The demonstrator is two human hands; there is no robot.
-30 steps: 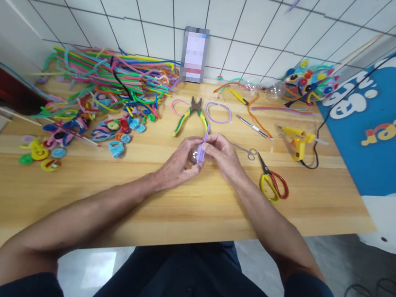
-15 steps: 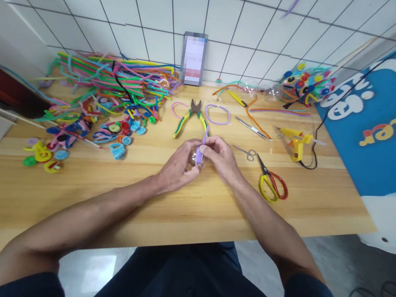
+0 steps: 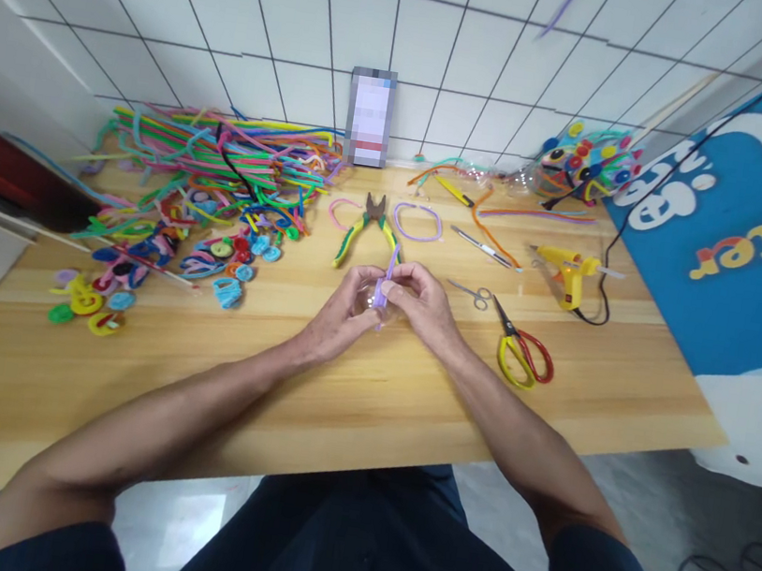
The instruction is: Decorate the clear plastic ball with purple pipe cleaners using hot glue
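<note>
Together left hand (image 3: 341, 315) and right hand (image 3: 421, 301) pinch purple pipe cleaner (image 3: 386, 279) between fingertips

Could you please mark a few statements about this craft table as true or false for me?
1. The left hand and right hand both pinch the purple pipe cleaner. True.
2. The pliers rest in the right hand. False: the pliers lie on the table, beyond the hands.
3. The yellow glue gun lies right of the hands. True.
4. The red-and-yellow scissors sit in the pipe cleaner pile. False: the scissors lie right of the right hand, apart from the pile.
</note>
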